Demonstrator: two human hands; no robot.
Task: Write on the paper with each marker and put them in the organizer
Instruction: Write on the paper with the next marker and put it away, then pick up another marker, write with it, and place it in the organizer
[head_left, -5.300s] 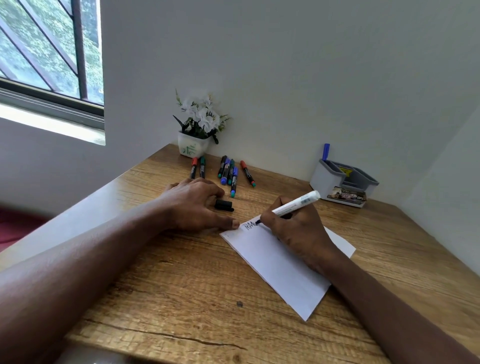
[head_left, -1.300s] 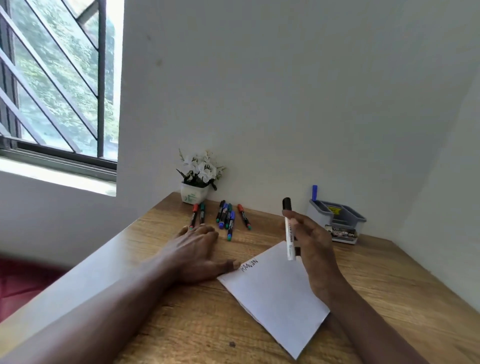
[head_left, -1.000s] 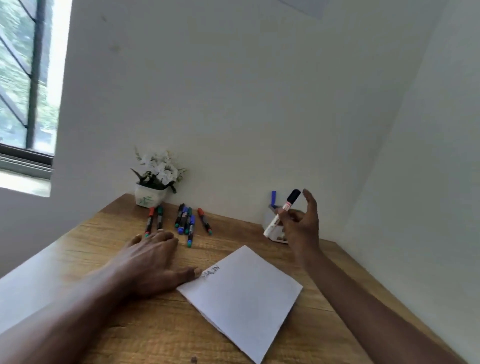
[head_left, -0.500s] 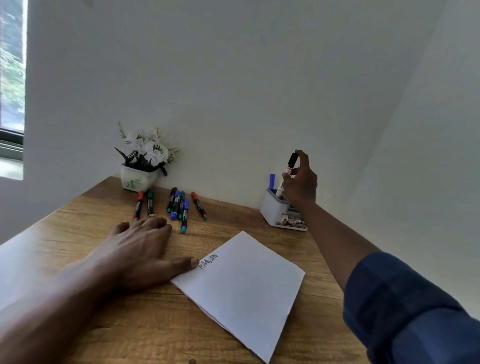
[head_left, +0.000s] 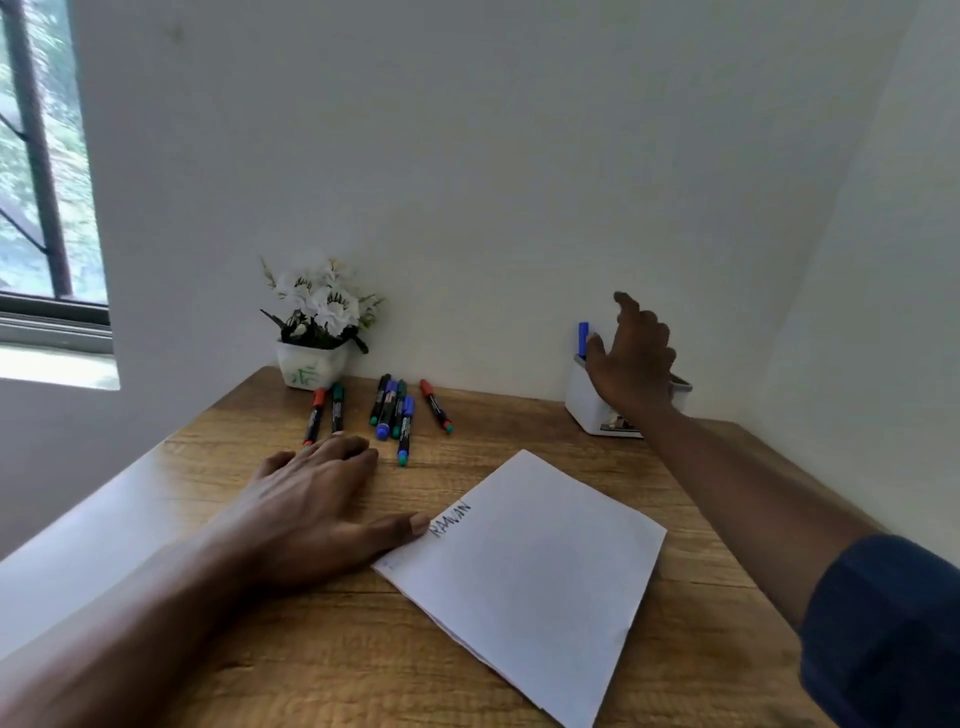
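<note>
Paper (head_left: 535, 566), lower centre, was marked with one word at its upper-left corner and pinned there by the thumb of the left hand (head_left: 311, 514), which was laid flat with its fingers straight. Beyond, loose markers (head_left: 392, 410) were seen lying, their long axes aimed toward the wall. Farthest, at right, the right hand (head_left: 631, 358) was held slack and empty over the organizer (head_left: 584, 405), where a blue marker (head_left: 583, 338) stood upright. A drop-off was judged done; next, another loose marker was to be fetched and uncapped.

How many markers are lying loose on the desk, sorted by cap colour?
Red-capped markers: 2
Green-capped markers: 2
Blue-capped markers: 2
Black-capped marker: 1
Total: 7
</note>
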